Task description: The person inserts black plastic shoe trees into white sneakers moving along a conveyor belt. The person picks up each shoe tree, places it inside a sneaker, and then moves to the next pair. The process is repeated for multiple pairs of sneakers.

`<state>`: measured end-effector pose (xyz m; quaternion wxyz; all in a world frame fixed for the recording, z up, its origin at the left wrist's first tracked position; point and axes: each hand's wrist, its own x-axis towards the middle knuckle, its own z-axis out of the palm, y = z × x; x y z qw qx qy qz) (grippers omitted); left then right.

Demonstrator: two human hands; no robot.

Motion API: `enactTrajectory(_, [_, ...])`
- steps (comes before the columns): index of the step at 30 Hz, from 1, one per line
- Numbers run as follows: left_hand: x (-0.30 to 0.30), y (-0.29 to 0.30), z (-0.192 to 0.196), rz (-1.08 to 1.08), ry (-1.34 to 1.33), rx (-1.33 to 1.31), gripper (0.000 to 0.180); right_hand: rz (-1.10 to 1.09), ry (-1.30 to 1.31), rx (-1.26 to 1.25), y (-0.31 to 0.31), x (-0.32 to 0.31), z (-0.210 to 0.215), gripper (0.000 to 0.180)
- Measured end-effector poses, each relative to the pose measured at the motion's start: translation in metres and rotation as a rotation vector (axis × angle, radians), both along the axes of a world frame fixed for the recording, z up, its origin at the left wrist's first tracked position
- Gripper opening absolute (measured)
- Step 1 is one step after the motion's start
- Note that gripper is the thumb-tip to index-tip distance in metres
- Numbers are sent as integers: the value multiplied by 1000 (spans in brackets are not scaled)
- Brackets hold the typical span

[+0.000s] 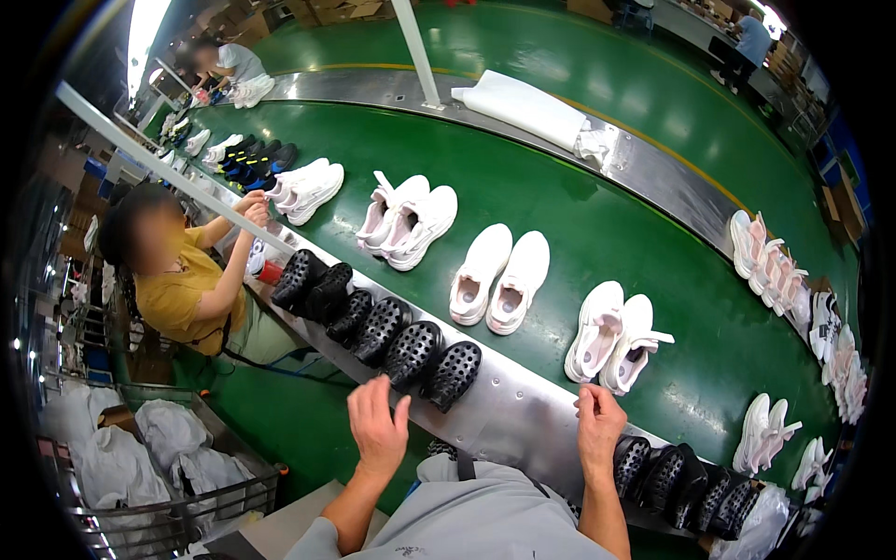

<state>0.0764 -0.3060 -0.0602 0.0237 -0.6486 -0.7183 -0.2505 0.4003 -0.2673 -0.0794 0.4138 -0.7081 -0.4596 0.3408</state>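
Note:
My left hand is open, thumb apart from the fingers, just in front of a row of black shoe-shaped pieces full of round holes. It appears empty. Closed at the fingertips, my right hand is at the near end of a pair of white sneakers. Whether it touches them or pinches something small, I cannot tell. One shoe of that pair has a strap sticking out to the right. Another white pair lies to the left, side by side. More black perforated pieces stand beside my right forearm.
A green conveyor belt carries more sneakers, bordered by a metal ledge. At left, a person in a yellow top handles white sneakers. White sheeting lies across the belt. A wire cart with white bags stands lower left.

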Motion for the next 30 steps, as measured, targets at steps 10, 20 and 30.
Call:
enactTrajectory(10, [-4,14,34,-74,-46,135,42,40,187,-125,-17,-20,12,23])
enactTrajectory(20, [131,79,40,-637,-765,-22,43,76,1345,-507,-21,-19,28,34])
enactTrajectory(30, [210,141,-52,-525,-1262,-598,40,450,-429,-510,-11,22,66,61])
